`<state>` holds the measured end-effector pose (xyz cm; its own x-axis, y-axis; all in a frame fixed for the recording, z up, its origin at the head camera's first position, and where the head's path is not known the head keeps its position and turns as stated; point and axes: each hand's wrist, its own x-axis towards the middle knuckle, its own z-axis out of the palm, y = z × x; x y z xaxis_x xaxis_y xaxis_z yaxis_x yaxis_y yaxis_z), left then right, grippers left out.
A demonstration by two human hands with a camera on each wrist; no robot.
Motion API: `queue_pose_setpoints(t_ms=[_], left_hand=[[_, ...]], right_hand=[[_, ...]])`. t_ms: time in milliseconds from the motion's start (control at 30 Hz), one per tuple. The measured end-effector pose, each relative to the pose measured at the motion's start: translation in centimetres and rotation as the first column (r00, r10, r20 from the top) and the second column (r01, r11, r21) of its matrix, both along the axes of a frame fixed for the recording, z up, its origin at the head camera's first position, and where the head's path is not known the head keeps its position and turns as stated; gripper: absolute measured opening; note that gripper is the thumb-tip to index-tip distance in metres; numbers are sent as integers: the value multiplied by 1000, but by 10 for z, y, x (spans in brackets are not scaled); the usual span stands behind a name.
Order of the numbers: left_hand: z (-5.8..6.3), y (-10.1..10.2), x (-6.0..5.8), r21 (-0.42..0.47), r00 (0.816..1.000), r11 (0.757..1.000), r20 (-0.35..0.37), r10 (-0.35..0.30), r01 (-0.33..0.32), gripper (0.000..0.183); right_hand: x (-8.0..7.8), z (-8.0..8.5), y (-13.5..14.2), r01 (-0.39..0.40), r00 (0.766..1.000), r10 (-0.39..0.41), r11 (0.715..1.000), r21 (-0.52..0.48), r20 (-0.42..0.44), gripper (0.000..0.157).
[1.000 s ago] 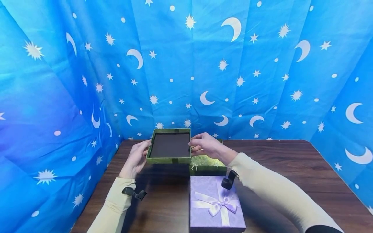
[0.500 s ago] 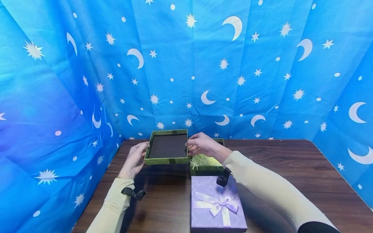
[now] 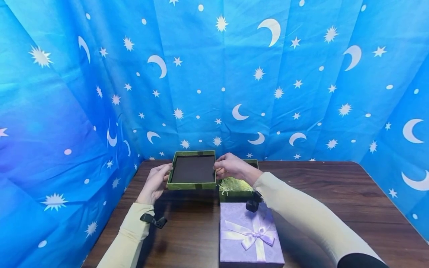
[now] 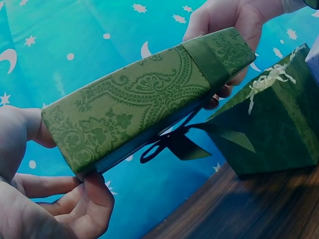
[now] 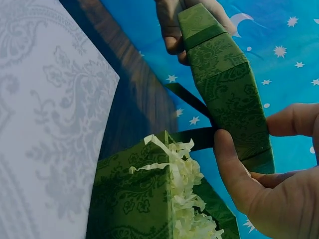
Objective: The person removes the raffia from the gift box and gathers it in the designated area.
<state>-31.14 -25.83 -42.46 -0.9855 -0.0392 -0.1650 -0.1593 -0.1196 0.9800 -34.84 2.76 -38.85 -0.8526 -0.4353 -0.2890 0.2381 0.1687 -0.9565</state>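
A green patterned gift box lid (image 3: pixel 191 185) is held up off the table, its dark inside facing up. My left hand (image 3: pixel 155 183) pinches its left edge, thumb on the rim and fingers beneath, as the left wrist view shows. On the opposite edge my right hand (image 3: pixel 234 166) grips it between thumb and fingers. Ribbon ends (image 4: pixel 187 148) hang from the lid's underside. Just right of the lid, partly behind my right hand, stands the open green box base (image 3: pixel 236 196), with pale shredded paper (image 5: pixel 187 184) spilling over its rim.
A closed lilac gift box (image 3: pixel 236 219) with a ribbon bow (image 3: pixel 257 235) sits in front of the green base. Everything stands on a dark wooden table (image 3: pixel 328 193). Blue cloth (image 3: pixel 201 74) printed with moons and stars hangs behind and at both sides.
The lid has shifted slightly left and lower, staying in both hands. My right hand and forearm have moved left with it; the boxes on the table stay in place.
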Motion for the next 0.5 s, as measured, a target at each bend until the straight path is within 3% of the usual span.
queue_pose_setpoints(t_ms=[500], left_hand=[[-14, -17, -3, -36, 999, 999, 30, 32, -31, 47]], right_hand=[[1, -3, -23, 24, 1000, -24, 999, 46, 7, 45]])
